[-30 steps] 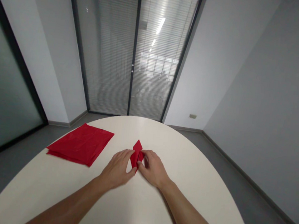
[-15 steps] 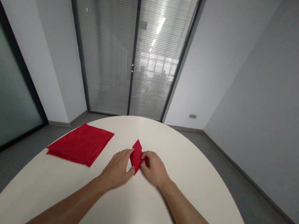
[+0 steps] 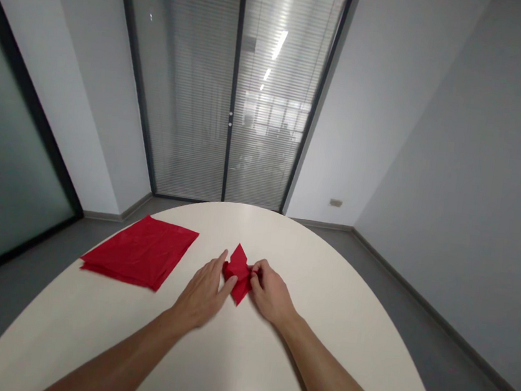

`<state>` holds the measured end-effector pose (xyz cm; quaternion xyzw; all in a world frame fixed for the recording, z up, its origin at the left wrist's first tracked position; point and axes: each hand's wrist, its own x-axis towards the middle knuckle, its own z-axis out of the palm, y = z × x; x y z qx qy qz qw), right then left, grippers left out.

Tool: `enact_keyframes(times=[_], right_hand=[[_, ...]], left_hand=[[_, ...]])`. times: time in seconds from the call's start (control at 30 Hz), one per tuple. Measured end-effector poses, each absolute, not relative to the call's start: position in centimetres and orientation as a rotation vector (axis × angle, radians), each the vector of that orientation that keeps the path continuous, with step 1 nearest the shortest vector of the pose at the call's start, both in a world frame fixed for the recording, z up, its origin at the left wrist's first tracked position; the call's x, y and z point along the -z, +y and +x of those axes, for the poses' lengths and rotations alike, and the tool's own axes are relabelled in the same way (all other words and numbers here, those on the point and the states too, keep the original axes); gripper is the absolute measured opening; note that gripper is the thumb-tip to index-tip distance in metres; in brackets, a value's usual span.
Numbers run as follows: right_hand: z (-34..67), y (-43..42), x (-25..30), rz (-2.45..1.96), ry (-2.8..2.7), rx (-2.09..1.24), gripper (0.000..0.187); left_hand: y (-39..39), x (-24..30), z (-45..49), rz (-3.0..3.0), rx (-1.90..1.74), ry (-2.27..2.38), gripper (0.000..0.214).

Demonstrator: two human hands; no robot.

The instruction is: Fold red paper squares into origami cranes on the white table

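A small folded piece of red paper (image 3: pixel 238 269) lies on the white table between my hands, with a point at its far end and another at its near end. Along its left side rests my left hand (image 3: pixel 205 291), fingers stretched out and the thumb touching the paper. My right hand (image 3: pixel 271 291) pinches the paper's right side between thumb and fingers. Folds now show on both sides of its middle. The fingertips of my right hand partly hide the right edge.
A stack of larger red paper sheets (image 3: pixel 144 251) lies at the left of the round white table (image 3: pixel 241 369). Beyond the table's far edge stand a glass partition with blinds (image 3: pixel 194 119) and grey walls (image 3: pixel 458 149).
The folded paper has spread wider at its middle, with a flap showing to the left. My left thumb has moved up onto it, and my right fingers have shifted slightly outward.
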<state>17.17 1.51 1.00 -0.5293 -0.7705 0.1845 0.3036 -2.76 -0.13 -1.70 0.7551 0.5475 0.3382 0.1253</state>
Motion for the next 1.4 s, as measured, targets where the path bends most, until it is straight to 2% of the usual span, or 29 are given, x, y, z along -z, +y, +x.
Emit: enact_keyframes(times=[0.23,0.43,0.53,0.97,1.17,1.4], right_hand=[[17.2,1.6,-0.9,-1.437,-1.997,-0.519,0.012],[17.1,1.6,-0.7,-1.416,-1.966,-0.493,0.012],[17.1,1.6,-0.8,-1.393,-1.967,-0.481,0.01],[17.0,1.5,-0.9,-1.382,-2.004,-0.468,0.007],[17.1,1.5,-1.0,-1.365,-2.005,-0.486,0.006],[17.1,1.5,-1.1,-1.36,-2.006,-0.505,0.009]], left_hand=[[-0.1,1.2,-2.6,2.128,-1.069,1.62,0.056],[-0.3,0.4,-2.5,2.119,-1.03,1.721,0.013],[-0.4,0.1,-2.4,2.151,-1.005,1.755,0.003],[-0.6,-0.3,-2.3,2.181,-1.062,1.83,0.012],[-0.4,0.0,-2.3,2.15,-1.116,1.818,0.006],[-0.1,0.7,-2.6,2.075,-1.119,1.737,0.062]])
